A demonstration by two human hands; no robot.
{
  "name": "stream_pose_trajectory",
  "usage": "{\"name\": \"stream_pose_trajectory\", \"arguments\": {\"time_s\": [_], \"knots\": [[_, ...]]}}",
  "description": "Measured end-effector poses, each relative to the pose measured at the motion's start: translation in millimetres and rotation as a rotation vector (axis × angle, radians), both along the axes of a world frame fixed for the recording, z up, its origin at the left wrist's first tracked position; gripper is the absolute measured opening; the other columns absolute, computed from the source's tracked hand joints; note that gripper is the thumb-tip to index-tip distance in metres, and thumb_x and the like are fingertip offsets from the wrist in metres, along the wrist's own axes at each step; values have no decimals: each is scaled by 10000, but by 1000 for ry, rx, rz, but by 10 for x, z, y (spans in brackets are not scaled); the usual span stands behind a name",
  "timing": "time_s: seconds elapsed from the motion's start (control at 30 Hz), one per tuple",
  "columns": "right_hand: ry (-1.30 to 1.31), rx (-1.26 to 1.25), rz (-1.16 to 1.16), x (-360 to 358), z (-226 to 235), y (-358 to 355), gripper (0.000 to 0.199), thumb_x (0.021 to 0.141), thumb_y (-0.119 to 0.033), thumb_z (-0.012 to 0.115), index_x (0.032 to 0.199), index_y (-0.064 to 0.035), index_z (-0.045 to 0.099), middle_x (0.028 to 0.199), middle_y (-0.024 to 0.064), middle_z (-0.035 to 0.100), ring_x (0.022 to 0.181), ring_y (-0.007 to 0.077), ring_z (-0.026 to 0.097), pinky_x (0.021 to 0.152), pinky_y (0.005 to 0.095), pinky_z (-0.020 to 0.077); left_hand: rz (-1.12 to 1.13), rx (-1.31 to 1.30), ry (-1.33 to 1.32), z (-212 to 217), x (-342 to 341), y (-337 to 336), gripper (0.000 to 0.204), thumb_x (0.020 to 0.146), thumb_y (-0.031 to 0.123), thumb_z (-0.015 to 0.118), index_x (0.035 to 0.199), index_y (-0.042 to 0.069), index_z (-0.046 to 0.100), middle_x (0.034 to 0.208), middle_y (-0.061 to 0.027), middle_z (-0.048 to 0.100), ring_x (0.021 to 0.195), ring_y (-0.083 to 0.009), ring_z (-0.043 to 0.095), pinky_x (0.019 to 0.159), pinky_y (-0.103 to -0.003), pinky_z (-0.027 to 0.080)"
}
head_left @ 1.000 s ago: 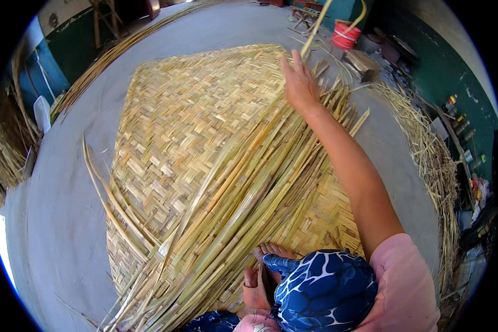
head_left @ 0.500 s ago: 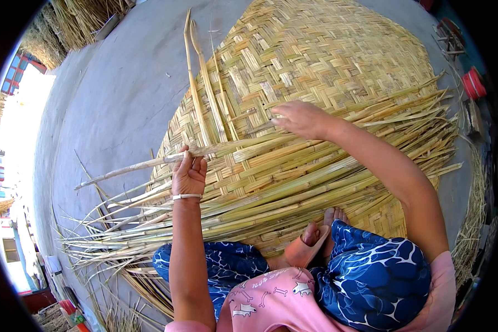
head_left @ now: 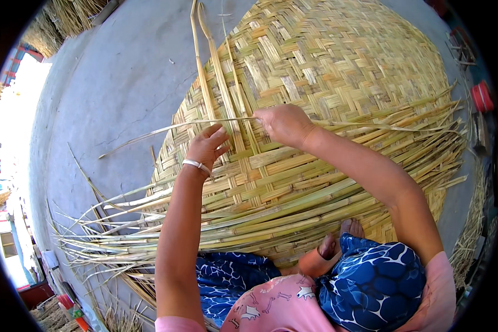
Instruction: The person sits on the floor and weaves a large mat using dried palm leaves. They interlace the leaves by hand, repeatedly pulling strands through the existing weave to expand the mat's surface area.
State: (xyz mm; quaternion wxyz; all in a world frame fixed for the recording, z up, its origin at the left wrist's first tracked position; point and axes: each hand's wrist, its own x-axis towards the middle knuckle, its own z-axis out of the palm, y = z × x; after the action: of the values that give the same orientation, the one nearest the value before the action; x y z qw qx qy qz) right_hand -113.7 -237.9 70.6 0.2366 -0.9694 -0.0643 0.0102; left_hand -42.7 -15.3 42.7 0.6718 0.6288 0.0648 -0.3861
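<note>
A large woven mat [head_left: 315, 61] of split reeds lies on the ground in front of me. My right hand [head_left: 286, 127], closed, pinches a thin reed strip [head_left: 155, 131] just above the weave. The strip stretches left past the mat's edge and right across the loose reeds. Just below it, my left hand [head_left: 207, 146] is raised with fingers loosely apart, apparently holding nothing. Beyond the left hand, several upright strips [head_left: 221, 77] stick out of the weave past the mat's upper left edge.
Long loose reeds [head_left: 282, 207] lie across the near part of the mat, their ends spreading left onto the grey floor [head_left: 110, 94]. My bare foot [head_left: 329, 246] rests on the mat. A red round object [head_left: 482, 98] is at far right; dry stalk bundles [head_left: 74, 16] stand far left.
My left hand has let go of the reed strip it pinched and moved up and right. My right hand, formerly loose over the mat, has shifted left and closed on a strip.
</note>
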Motion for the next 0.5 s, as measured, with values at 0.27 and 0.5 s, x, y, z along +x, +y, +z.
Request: {"name": "stream_pose_trajectory", "arguments": {"time_s": [0.27,0.5], "knots": [[-42,450,-351,-38,-232,5,196,888,-183,526,1016,-52,598,722,188,621,646,342,601,580,402,481,-270,419,-75,-140,451,-400,418,864,248,605,1174,-24,537,920,-101,645,864,-171,643,635,-306,519],[134,1064,-673,-61,-431,184,161,857,-127,524,908,11,589,748,181,621,649,356,597,597,402,479,-296,923,-686,-428,702,-574,425,728,328,704,978,-11,650,873,-184,667,864,-241,654,739,-351,507]]}}
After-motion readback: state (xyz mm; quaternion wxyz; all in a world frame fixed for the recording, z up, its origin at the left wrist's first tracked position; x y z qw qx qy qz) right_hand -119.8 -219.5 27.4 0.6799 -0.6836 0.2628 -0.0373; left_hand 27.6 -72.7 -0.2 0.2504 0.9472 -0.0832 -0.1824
